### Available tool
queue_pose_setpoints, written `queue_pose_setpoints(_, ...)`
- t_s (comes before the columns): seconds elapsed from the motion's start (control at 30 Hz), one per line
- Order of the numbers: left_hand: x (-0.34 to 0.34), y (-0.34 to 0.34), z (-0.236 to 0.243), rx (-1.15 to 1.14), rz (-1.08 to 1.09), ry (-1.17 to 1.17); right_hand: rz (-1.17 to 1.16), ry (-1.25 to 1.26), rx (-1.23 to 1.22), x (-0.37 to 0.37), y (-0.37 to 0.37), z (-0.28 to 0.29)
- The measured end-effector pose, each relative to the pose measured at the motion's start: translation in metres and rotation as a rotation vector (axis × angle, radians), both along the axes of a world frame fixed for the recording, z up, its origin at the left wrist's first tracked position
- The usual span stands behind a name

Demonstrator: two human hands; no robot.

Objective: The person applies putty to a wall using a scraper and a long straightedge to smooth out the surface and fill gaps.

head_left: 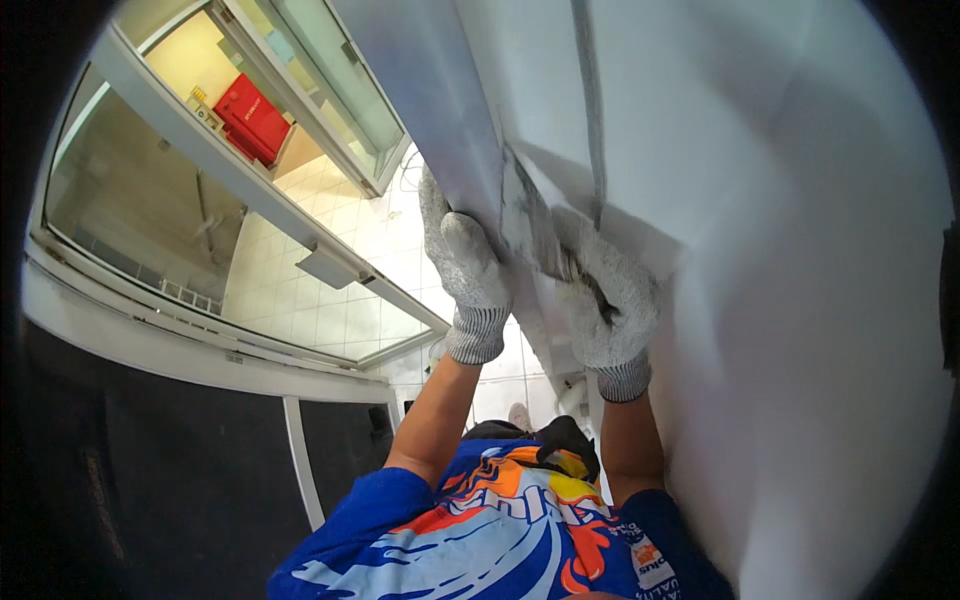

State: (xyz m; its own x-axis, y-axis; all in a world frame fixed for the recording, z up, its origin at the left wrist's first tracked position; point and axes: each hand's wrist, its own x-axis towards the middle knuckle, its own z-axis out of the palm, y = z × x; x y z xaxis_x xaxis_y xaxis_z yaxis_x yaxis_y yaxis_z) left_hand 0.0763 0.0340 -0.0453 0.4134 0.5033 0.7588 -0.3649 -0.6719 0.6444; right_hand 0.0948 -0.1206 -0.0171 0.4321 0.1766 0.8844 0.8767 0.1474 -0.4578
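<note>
Both my hands wear grey knit gloves. At the left edge of an upright pale grey panel, my left hand grips the edge, its thumb apart from the fingers that reach up along the side. My right hand is closed around a putty knife with a wide, grey-smeared blade. The blade lies against the narrow face beside the panel's corner. Its handle is mostly hidden in my glove. Above the blade, a dark grey seam runs up the white wall.
A glass door in a metal frame stands at left, with dark lower panels. Beyond another open glass door is a red cabinet. White floor tiles lie below. The white wall curves close along my right side.
</note>
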Motion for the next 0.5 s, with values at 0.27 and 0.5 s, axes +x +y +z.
queue_pose_setpoints(0.27, 0.003, 0.005, -0.008, -0.063, -0.035, -0.032, 0.01, 0.015, 0.085, 0.0, 0.009, 0.022)
queue_pose_setpoints(0.5, 0.0, -0.012, 0.016, -0.244, -0.186, -0.062, -0.307, 0.062, -0.021, -0.017, 0.002, -0.01)
